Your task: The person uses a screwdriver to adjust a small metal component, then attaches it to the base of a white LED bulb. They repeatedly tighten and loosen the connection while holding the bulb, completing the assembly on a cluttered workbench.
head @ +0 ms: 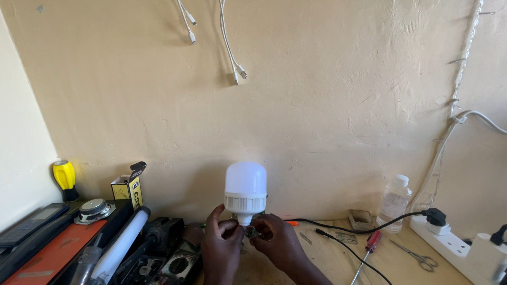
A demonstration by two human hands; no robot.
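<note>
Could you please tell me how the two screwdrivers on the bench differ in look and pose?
The yellow-handled screwdriver stands upright at far left; the red-handled screwdriver lies slanted on the wooden bench. The yellow handle looks stubbier, the red slimmer with its shaft showing. Neither is in a hand.

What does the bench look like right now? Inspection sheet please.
Surface: wooden bench, crowded at left.
Job's things: white LED bulb, upright, dome up; small metal base part below it.
Clutter: multimeter, white tube lamp, red screwdriver, scissors, water bottle.
Hands: left hand and right hand pinch at the bulb's base.
Cables: black cord to power strip; white leads hang on wall.
Surroundings: cream plaster wall.
</note>
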